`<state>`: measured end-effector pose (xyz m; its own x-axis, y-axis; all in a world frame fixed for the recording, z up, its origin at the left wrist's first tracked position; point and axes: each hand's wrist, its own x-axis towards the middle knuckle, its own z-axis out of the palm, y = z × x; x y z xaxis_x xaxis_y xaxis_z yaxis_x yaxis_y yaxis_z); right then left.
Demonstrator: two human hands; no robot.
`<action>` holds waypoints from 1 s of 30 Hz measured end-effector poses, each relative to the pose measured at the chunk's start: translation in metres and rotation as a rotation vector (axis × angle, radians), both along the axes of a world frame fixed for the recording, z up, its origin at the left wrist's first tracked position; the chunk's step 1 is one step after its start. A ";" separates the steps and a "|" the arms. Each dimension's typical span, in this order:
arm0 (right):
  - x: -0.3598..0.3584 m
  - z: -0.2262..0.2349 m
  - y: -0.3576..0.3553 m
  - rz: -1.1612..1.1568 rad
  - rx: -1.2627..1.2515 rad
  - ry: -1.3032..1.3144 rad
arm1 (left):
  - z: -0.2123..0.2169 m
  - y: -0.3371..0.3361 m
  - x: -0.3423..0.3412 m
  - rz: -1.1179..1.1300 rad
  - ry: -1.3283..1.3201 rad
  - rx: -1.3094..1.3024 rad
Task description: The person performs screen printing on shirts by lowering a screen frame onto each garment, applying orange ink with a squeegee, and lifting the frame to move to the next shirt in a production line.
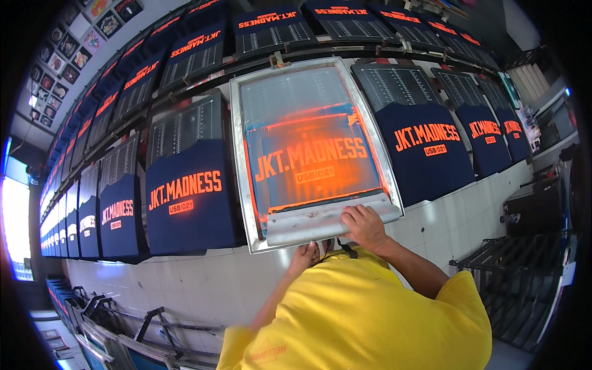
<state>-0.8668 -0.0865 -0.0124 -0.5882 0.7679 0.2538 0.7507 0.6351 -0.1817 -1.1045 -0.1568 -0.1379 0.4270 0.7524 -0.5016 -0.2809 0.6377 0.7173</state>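
Observation:
A metal-edged printing screen (238,148) lies over a dark board in front of me, its mesh smeared with bright orange ink. Across its near end rests a wide silver squeegee (302,227). My right hand (367,229) is closed over the squeegee's right part, fingers curled on the metal. Lower and to the left, my left hand (302,258) is curled at the near edge of the screen; its fingers are partly hidden. Beside the screen, a navy T-shirt (191,228) on the left and another navy T-shirt (425,176) on the right carry orange lettering.
Long rows of black boards (188,120) with printed shirts run left, right and behind a metal rail (209,79). A black slatted rack (505,277) stands at the lower right. Metal frames (132,345) stand at the lower left. White tiled floor (166,283) shows below the boards.

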 end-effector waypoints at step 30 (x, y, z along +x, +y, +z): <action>0.125 -0.097 0.066 -0.893 -0.281 0.875 | 0.079 0.044 -0.129 0.233 1.369 0.421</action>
<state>-0.7414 -0.0200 -0.1098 0.4362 0.8979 0.0588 0.4573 -0.1649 -0.8739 -1.2332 -0.1131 -0.0593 -0.3463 0.9282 -0.1364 0.6992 0.3523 0.6221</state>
